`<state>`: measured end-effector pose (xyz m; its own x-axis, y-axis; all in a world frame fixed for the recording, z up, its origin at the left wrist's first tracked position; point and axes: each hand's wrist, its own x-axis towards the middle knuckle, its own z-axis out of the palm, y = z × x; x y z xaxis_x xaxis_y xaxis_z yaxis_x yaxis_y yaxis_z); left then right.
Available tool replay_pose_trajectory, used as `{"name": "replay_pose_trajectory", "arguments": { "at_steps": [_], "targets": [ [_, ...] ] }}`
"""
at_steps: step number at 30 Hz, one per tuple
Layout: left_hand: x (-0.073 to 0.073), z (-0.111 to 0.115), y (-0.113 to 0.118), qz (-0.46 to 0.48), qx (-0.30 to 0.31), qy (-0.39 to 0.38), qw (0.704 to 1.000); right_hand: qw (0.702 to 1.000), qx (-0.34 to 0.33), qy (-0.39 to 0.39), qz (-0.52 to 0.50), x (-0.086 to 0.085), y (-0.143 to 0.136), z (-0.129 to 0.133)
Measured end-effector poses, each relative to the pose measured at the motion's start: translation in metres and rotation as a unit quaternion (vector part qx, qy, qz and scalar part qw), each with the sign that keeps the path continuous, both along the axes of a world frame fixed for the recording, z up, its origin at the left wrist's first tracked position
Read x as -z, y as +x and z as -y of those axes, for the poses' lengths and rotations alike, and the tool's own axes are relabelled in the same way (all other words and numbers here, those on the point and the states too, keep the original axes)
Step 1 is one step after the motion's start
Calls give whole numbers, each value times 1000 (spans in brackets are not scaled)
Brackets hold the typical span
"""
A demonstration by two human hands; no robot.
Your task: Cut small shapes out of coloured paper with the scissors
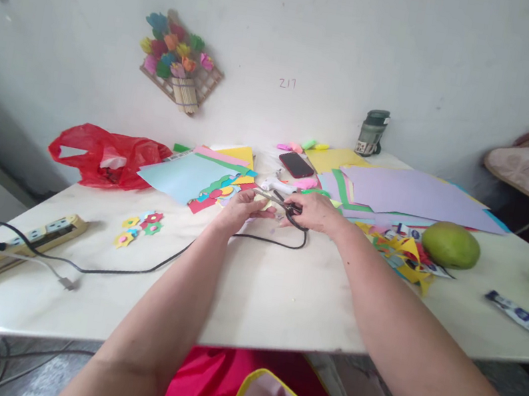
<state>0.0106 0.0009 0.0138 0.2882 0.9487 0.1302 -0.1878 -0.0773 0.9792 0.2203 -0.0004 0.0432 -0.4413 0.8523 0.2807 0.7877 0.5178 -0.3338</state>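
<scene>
Bare forearms (163, 316); hands (315, 212) hold scissors (292, 209) (seemingly paper (262, 203), too).

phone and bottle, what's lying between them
In the head view, a sheet of yellow paper lies between the phone and the bottle.

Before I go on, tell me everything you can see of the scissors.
The scissors have dark handles and slim grey blades that look metal. The right hand grips them by the handles over the tabletop, blades pointing toward the left hand. That hand pinches a pale yellow piece, seemingly paper, close by the blades; whether they touch it or stand open is too small to tell. The right hand hides part of the handles.
</scene>
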Motion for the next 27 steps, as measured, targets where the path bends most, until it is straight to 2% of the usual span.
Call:
{"name": "replay_pose_trajectory", "arguments": {
  "at_steps": [13, 18, 22, 27],
  "targets": [
    [4, -2, 0, 24, -5, -7, 1000, 1000, -5, 2, -11, 1, 0, -2],
    [2, 0, 3, 16, -5, -20, 1000, 998, -24, -10, -48, 4, 1, -4],
    [-1, 3, 3, 16, -5, -23, 1000, 987, -62, -67, -131, 13, 3, -11],
    [0, -1, 1, 14, -25, 3, 1000, 956, -99, -175, -213, 19, 6, -18]
  ]
}}
